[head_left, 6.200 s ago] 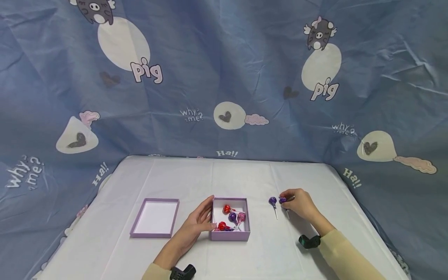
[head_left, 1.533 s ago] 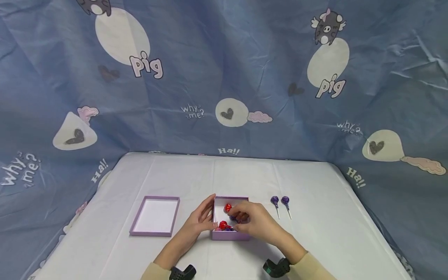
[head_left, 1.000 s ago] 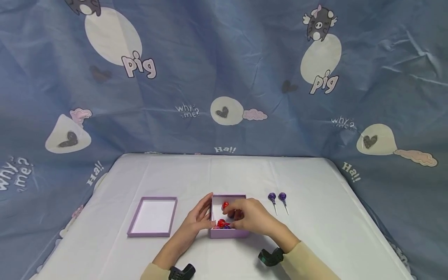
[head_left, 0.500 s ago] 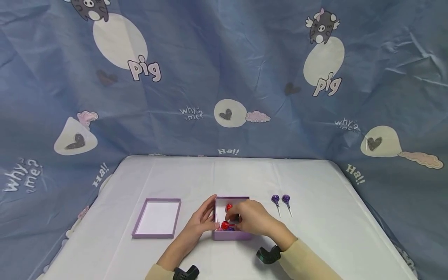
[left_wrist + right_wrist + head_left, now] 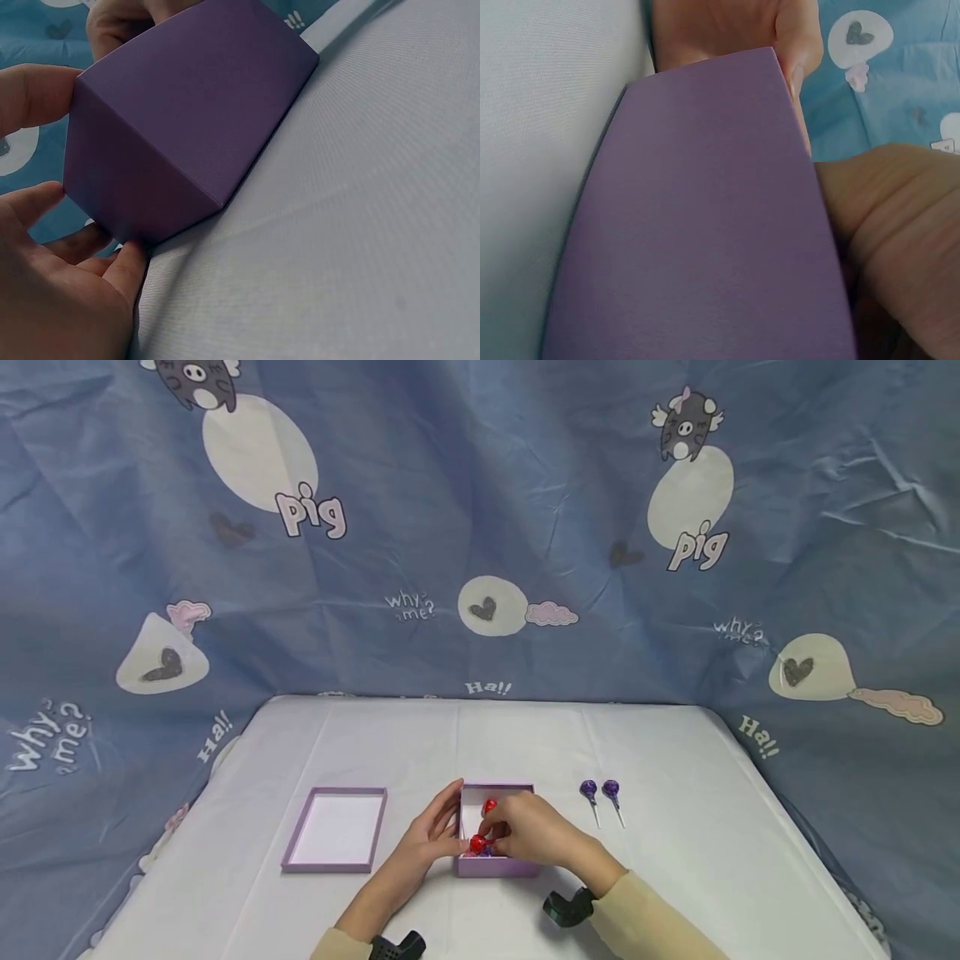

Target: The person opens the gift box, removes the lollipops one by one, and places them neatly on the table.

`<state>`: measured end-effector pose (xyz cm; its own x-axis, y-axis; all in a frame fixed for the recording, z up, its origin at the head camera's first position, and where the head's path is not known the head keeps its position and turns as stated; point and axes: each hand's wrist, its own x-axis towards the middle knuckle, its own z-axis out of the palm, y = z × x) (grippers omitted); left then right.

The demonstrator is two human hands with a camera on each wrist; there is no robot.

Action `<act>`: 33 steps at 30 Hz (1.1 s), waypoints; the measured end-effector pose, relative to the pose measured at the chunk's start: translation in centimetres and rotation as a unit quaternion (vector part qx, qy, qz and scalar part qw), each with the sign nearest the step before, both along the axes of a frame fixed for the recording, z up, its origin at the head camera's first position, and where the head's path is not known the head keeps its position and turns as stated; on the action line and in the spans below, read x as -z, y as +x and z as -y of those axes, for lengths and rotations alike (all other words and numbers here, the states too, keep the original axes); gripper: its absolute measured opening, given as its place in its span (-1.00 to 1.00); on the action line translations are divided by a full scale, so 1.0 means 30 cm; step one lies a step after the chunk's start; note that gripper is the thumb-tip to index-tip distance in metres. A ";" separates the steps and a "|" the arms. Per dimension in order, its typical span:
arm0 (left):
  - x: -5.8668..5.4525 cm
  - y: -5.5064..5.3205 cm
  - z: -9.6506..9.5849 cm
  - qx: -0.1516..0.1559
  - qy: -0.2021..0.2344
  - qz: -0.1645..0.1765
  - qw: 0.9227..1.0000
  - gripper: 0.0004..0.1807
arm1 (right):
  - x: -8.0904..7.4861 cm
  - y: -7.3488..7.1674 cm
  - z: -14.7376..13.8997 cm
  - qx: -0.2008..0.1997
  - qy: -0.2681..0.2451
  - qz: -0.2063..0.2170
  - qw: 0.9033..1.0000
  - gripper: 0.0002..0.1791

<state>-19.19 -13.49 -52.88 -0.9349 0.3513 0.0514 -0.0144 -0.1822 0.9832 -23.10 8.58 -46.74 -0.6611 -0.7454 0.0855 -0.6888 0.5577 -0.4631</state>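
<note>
A lilac open box (image 5: 498, 867) with a white inside sits on the table. My left hand (image 5: 422, 837) holds it at the left, fingers along the left wall and thumb at the near left corner. In the left wrist view the thumb and fingers touch the purple wall (image 5: 150, 180). My right hand (image 5: 536, 831) reaches into the box from the right with bent fingers. A red lollipop (image 5: 477, 843) lies by its fingertips, and another red lollipop (image 5: 491, 806) shows behind. Whether the fingers pinch a lollipop is hidden; the right wrist view shows mostly the box's outer wall (image 5: 697, 202).
Two purple lollipops (image 5: 588, 789) lie side by side on the white tablecloth, right of the box. The lilac lid (image 5: 335, 867) lies inside up at the left. A blue printed curtain (image 5: 420, 527) surrounds the table.
Earlier my right hand was at the two purple lollipops on the table. It has since moved left into the box, where its fingers shift slightly among the lollipops. My left hand stays on the box.
</note>
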 end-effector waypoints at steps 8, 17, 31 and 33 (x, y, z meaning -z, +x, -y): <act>-0.002 0.001 -0.001 -0.002 0.009 -0.004 1.000 -0.03 | 0.015 -0.012 0.015 0.011 -0.005 -0.011 1.000 -0.87; 0.002 -0.001 -0.001 0.004 0.008 -0.003 1.000 -0.02 | 0.022 -0.018 0.037 0.022 -0.003 -0.014 1.000 -0.86; 0.002 0.000 -0.001 0.007 0.010 -0.008 1.000 -0.03 | 0.043 -0.027 0.070 0.048 0.050 -0.046 0.997 -0.82; 0.003 0.000 0.000 0.006 0.011 -0.007 1.000 -0.03 | 0.045 -0.026 0.072 0.049 0.052 -0.051 0.996 -0.81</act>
<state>-19.18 -13.49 -52.96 -0.9300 0.3605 0.0720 -0.0030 -0.2033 0.9791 -23.87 6.41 -48.08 -0.7224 -0.6867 0.0808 -0.6695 0.6654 -0.3302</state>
